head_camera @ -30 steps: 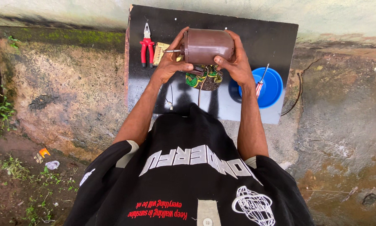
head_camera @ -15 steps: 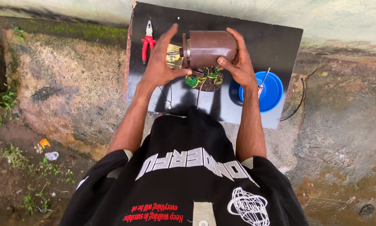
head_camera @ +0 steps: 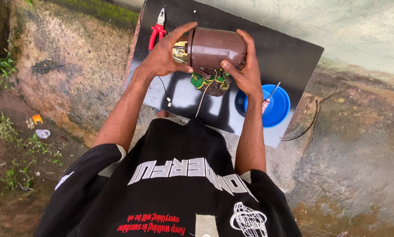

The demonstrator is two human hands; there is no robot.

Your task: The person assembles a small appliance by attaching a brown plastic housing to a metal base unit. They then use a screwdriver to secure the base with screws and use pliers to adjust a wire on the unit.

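Compared with a moment ago, the brown housing [head_camera: 217, 49] is now turned more on its side above the black board [head_camera: 289, 57], so its open end with the brassy metal part [head_camera: 180, 51] is shown at the left. It is held in the air by both hands: the left hand [head_camera: 162, 59] is curled around the open rim, the right hand [head_camera: 245, 72] is closed around the smooth rounded body. Red pliers [head_camera: 157, 30], a patterned cloth [head_camera: 212, 83] and a glossy blue lid [head_camera: 269, 107] with a screwdriver [head_camera: 268, 97] lie on the board.
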